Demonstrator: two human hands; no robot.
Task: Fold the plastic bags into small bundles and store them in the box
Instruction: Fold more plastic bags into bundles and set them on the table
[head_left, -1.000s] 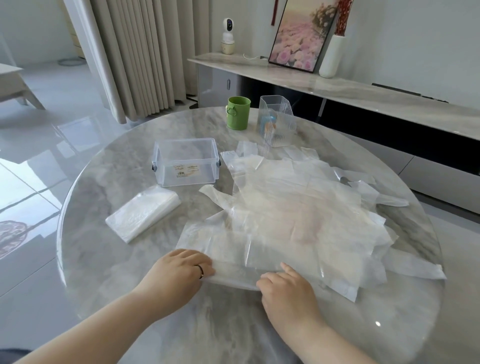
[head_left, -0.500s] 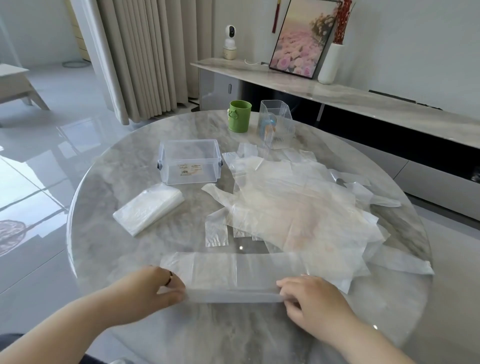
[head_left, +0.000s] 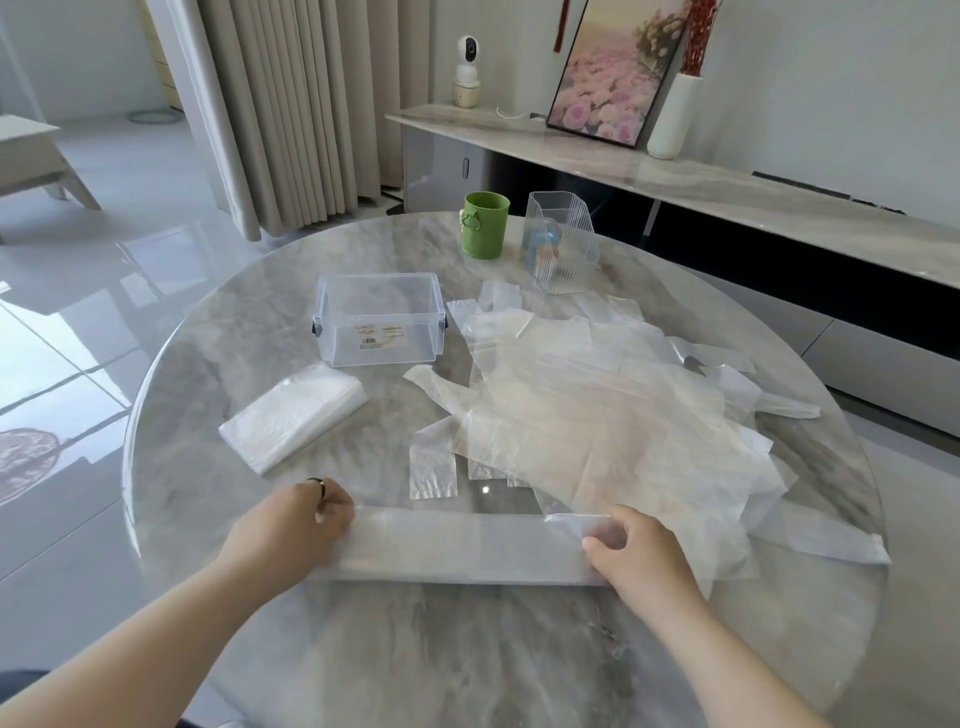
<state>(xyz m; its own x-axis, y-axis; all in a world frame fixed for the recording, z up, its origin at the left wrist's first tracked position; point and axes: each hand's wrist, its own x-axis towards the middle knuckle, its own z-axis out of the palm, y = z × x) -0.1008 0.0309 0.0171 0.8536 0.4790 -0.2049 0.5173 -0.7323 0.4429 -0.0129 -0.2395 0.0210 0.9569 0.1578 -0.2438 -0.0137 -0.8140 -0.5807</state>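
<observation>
Scene bright, evenly daylit; glossy pale floor tiles (head_left: 78, 322) carry strong window reflections at left. Round grey marble-pattern table (head_left: 467, 649) shows soft sheen and one small glare spot; shadows faint. Focus sharp throughout, including left hand (head_left: 291, 535), right hand (head_left: 639, 551) and folded translucent plastic bag strip (head_left: 457, 545). Wide-angle bending evident in beige pleated curtain (head_left: 291, 104) near the upper edge.

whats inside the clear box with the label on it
The clear box looks empty: its floor shows through the open top and walls, with no bag bundles in it. Only the small patch behind its front label is hidden.
</observation>
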